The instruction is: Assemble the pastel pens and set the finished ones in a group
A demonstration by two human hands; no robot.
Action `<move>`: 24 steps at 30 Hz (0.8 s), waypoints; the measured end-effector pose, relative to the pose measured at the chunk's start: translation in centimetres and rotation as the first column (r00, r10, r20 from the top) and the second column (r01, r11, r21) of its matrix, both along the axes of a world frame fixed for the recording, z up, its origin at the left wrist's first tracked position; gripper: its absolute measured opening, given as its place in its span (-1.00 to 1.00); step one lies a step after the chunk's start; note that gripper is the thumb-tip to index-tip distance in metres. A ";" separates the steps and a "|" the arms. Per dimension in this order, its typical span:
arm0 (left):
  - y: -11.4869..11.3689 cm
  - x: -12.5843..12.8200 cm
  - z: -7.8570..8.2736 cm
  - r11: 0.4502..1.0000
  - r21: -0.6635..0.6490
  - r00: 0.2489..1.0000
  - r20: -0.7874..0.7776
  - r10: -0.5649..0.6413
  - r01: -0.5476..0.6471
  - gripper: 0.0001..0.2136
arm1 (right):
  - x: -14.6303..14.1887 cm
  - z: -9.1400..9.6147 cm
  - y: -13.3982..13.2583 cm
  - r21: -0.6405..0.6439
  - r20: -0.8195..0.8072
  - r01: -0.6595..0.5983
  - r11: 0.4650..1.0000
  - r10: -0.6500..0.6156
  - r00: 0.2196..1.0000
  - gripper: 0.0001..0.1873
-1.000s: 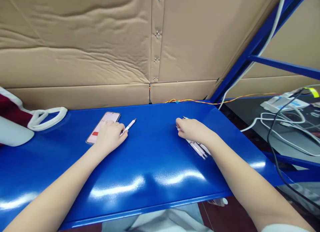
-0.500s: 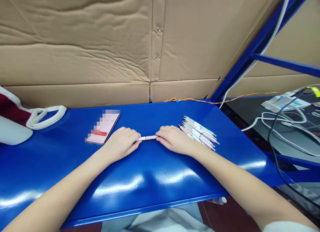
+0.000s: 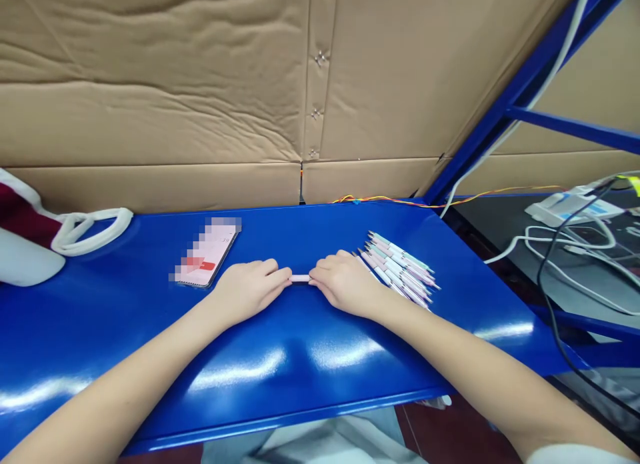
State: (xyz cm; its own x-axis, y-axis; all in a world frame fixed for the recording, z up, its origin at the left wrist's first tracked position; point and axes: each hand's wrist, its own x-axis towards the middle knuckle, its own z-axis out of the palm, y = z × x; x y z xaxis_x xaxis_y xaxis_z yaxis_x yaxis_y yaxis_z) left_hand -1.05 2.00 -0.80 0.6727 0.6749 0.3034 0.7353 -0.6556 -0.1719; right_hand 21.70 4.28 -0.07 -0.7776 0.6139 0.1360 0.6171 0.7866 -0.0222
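Pink pen [image 3: 300,279] crosswise, ends hidden, seemingly level; pen pile [image 3: 399,267] slanted, right.

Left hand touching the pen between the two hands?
Touching: the head view shows the left hand pinching one end of the pen, that end hidden in its grip.

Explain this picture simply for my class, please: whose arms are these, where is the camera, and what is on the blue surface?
There is no machine here: a person is working with two bare hands. The camera is worn on that person's head, looking forward and down, so their arms reach in from the bottom corners. The left hand and right hand hold a slim pale pink pen between them, its ends hidden by fingers. On the blue table, a phone lies beyond the left hand, and a loose pile of pens lies beside the right. A brown padded panel stands behind.
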 end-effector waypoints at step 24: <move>0.8 -0.3 -0.9 0.996 -0.085 0.997 0.072 -0.032 0.038 -0.71 | 0.2 -0.2 1.0 -0.253 -0.227 0.014 0.967 -0.073 0.971 -0.79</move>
